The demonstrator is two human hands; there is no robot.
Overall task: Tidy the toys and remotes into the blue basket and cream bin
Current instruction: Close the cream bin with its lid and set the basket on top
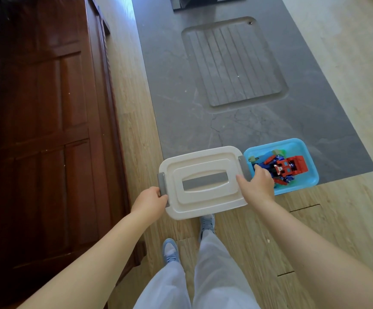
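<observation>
The cream bin (203,166), its lid on, with grey side latches and a grey handle strip, sits at the near edge of the dark stone table. My left hand (151,201) grips its left end at the grey latch. My right hand (257,184) holds its right end, fingers on the lid by the other latch. Right beside it stands the blue basket (310,166), holding a red and blue robot toy (286,167) and several coloured pieces. No remotes are visible.
The dark stone table (192,108) has a recessed ribbed panel (234,63) in its middle and a black object (203,3) at its far end. A dark wooden cabinet (43,130) stands on the left. My legs and blue shoes are on the wood floor below.
</observation>
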